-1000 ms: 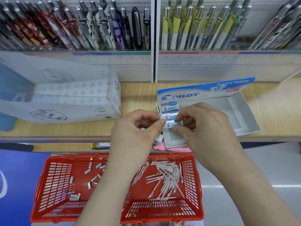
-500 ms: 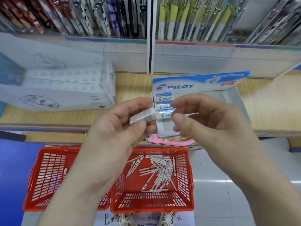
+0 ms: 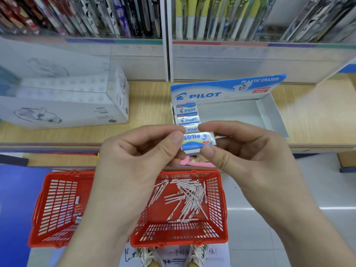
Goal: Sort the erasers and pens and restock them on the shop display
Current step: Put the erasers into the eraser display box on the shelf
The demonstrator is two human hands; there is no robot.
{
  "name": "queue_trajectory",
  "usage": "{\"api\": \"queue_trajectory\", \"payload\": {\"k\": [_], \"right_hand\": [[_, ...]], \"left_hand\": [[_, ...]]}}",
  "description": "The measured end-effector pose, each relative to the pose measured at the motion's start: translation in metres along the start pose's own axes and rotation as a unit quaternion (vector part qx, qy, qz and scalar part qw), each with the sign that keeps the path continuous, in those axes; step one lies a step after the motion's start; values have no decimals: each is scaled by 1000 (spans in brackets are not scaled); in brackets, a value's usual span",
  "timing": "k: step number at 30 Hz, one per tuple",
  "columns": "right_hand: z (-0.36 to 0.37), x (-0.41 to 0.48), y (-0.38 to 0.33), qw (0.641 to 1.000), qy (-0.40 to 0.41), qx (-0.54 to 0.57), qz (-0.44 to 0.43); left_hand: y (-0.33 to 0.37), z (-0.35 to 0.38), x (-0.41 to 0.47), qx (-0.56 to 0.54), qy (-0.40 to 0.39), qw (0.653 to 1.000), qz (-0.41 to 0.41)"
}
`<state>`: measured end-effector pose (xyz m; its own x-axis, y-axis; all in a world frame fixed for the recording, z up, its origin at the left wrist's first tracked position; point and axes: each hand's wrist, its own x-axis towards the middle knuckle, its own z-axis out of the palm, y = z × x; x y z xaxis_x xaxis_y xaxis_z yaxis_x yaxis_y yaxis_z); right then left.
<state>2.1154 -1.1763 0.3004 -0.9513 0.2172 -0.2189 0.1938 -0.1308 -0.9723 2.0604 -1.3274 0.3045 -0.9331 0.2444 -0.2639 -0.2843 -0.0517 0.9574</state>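
Both hands pinch one blue-and-white Pilot eraser (image 3: 198, 140) in front of the shelf edge, its label upside down. My left hand (image 3: 142, 151) holds its left end between thumb and fingers, and my right hand (image 3: 237, 149) holds its right end. Just behind it stands the open Pilot eraser display box (image 3: 240, 112) on the wooden shelf, with three erasers (image 3: 185, 116) lined up along its left side. Below, a red basket (image 3: 217, 209) holds several white pens (image 3: 186, 197). A second red basket (image 3: 57, 207) on the left holds a few loose erasers.
A white and clear carton (image 3: 63, 101) sits on the wooden shelf (image 3: 316, 112) at the left. Racks of pens (image 3: 115, 16) stand behind a clear rail at the back. My shoes and a sheet of paper (image 3: 173, 255) show under the baskets.
My right hand left the third eraser in the box. The eraser in my left hand was turned label-up, and my right hand now pinches its other end.
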Motion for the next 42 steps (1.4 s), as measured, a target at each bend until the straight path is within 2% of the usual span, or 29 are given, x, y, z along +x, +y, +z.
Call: {"api": "queue_trajectory", "payload": {"k": [1, 3, 6, 8, 10, 12, 15, 18, 20, 26, 31, 34, 37, 42], "right_hand": [[-1, 0, 0, 1000, 5, -21, -6], [-4, 2, 1, 989, 29, -138, -50], [-12, 12, 3, 937, 63, -329, -104], [-15, 19, 4, 908, 73, -393, -123], [-13, 24, 2, 908, 59, -400, -108], [-10, 26, -2, 944, 29, -320, -80], [-5, 26, -9, 996, 14, -83, -37], [3, 27, -6, 995, 33, 95, 8], [5, 27, -7, 990, 46, 127, 42], [-7, 27, -17, 998, 6, 29, 58], [-10, 23, -23, 997, -32, -47, 53], [-14, 25, -20, 991, -27, -128, 38], [-14, 31, -10, 969, 0, -249, 1], [-7, 39, 6, 890, 13, -451, -71]], "left_hand": [[-1, 0, 0, -3, 10, 1000, -5], [-3, 2, 2, 12, 27, 1000, -3], [-8, 2, 7, 92, 41, 995, 26], [-10, 0, 13, 118, 50, 991, 38], [-10, 0, 17, 140, 46, 988, 46], [-8, 3, 19, 163, 23, 985, 51], [-6, 8, 19, 172, 0, 983, 61], [-5, 13, 17, 135, -15, 989, 66], [-6, 16, 13, 118, -20, 991, 60], [-6, 4, 11, 139, -80, 984, 76], [-7, 1, 10, 116, -31, 990, 67], [-12, -1, 12, 160, -29, 984, 69], [-19, -4, 15, 220, 0, 972, 81], [-26, -4, 30, 211, 5, 976, 56]]}}
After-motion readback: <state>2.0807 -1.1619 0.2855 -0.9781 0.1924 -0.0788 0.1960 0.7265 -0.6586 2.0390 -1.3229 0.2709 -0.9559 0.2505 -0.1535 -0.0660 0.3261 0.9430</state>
